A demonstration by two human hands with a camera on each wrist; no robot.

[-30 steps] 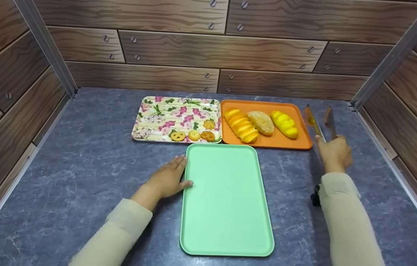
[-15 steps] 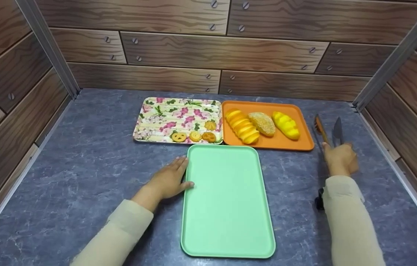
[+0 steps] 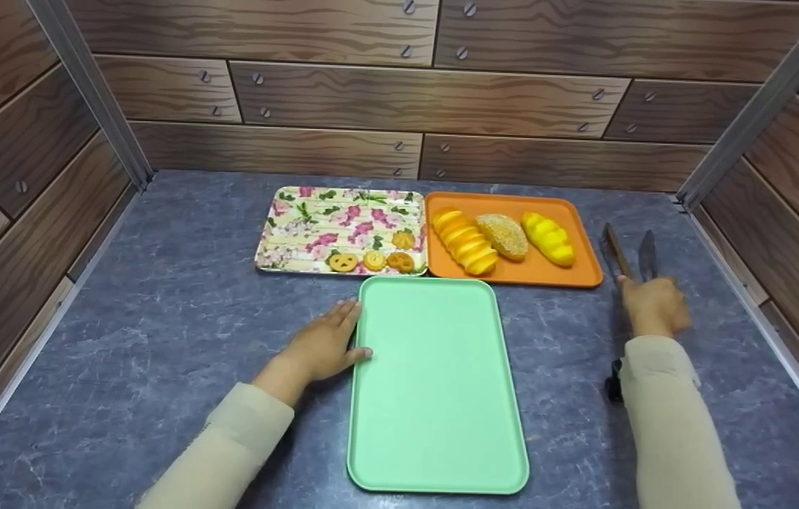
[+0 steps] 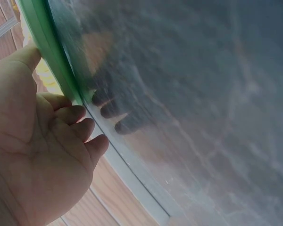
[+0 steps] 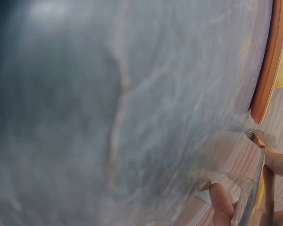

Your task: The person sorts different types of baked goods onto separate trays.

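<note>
My left hand (image 3: pixel 322 343) lies along the left edge of a mint-green tray (image 3: pixel 438 382), thumb over its rim and fingers fairly straight. In the left wrist view, the palm and fingertips show beside the tray's green edge (image 4: pixel 49 47). At the right, my right hand (image 3: pixel 654 305) grips a fork (image 3: pixel 619 251) and a table knife (image 3: pixel 648 256) together by their handles. Both point away from me, low over the tabletop. The right wrist view shows the fork's tines (image 5: pixel 255 133) close to the tabletop, near the corner of an orange tray (image 5: pixel 269 61).
Behind the green tray stands a floral tray (image 3: pixel 329 219) with several small biscuits (image 3: pixel 373 261). Beside it, the orange tray carries an orange ridged loaf (image 3: pixel 464 242), a seeded bun (image 3: pixel 503 236) and a yellow loaf (image 3: pixel 548 239). Wood-patterned walls (image 3: pixel 428 99) enclose the marbled table.
My right hand has shifted slightly right and lowered the fork and knife towards the tabletop, their tips turning as they came down. My left hand has stayed at the green tray's edge.
</note>
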